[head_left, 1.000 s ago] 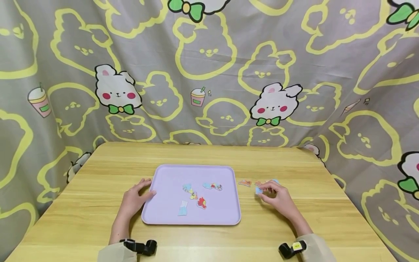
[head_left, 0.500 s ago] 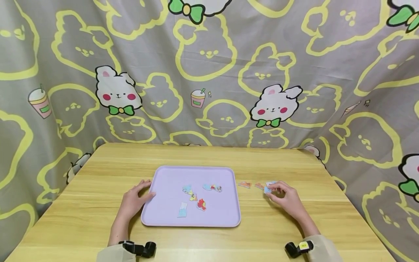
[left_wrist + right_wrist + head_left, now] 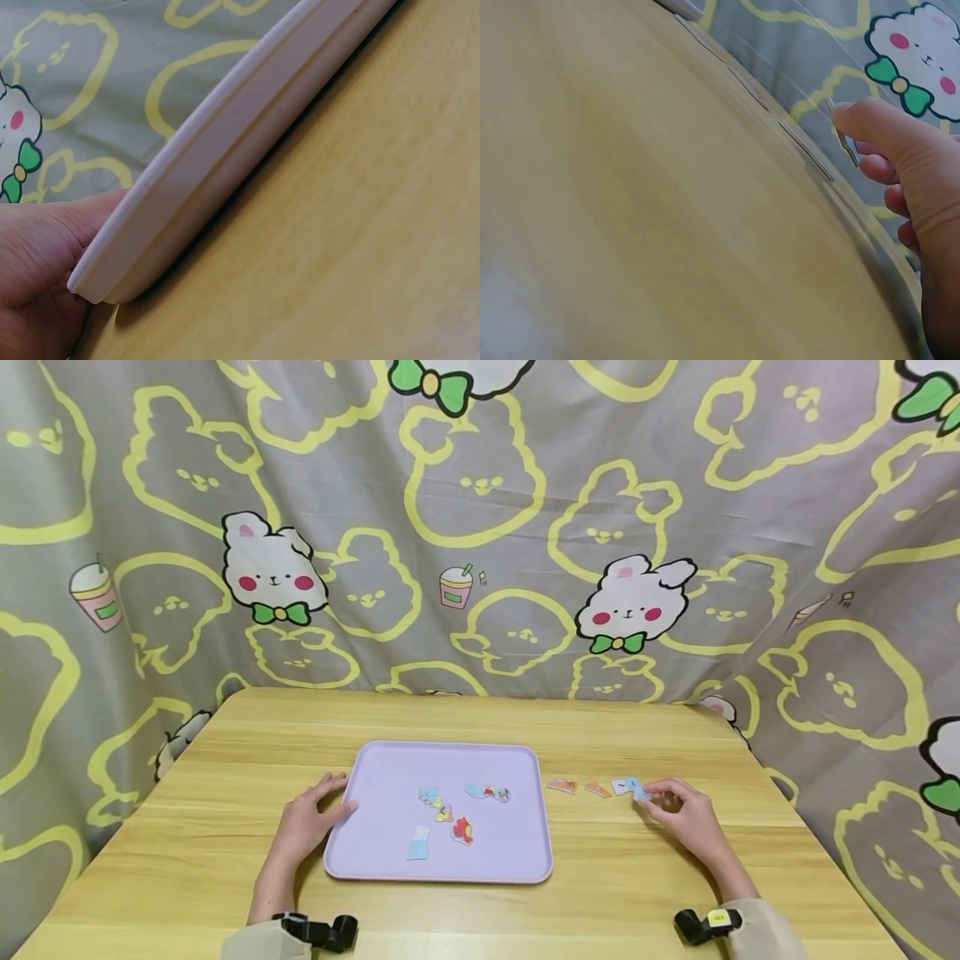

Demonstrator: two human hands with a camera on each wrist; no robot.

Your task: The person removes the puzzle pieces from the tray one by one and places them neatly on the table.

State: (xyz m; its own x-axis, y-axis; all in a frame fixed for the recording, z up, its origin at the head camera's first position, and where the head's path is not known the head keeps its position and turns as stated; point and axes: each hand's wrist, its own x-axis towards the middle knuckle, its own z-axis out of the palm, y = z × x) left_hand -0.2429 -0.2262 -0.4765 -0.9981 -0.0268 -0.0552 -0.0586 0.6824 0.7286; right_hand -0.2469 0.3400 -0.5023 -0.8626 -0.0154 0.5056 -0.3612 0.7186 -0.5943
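My left hand [image 3: 303,817] holds the left side of a pale purple tray [image 3: 510,860], thumb at its rim; in the left wrist view, much of that hand is hidden behind the tray's side. To the right of the tray, my right hand [image 3: 686,814] pinches a small blue puzzle piece [image 3: 636,788] between thumb and finger. The right wrist view shows this piece [image 3: 845,139] tilted up on its edge. Just left of it, a white and blue piece [image 3: 618,787] lies on the table, followed by two orange pieces [image 3: 562,786] in a row towards the tray.
Inside the tray lie several pieces: a blue and yellow cluster [image 3: 431,797], a blue and red strip [image 3: 488,792], a red piece [image 3: 462,831] and a pale blue and white one [image 3: 417,843]. A patterned curtain [image 3: 480,560] surrounds the wooden table [image 3: 615,885].
My right hand has moved to the right with the blue piece, past the white and blue piece on the table. The left hand and the tray stay in place.
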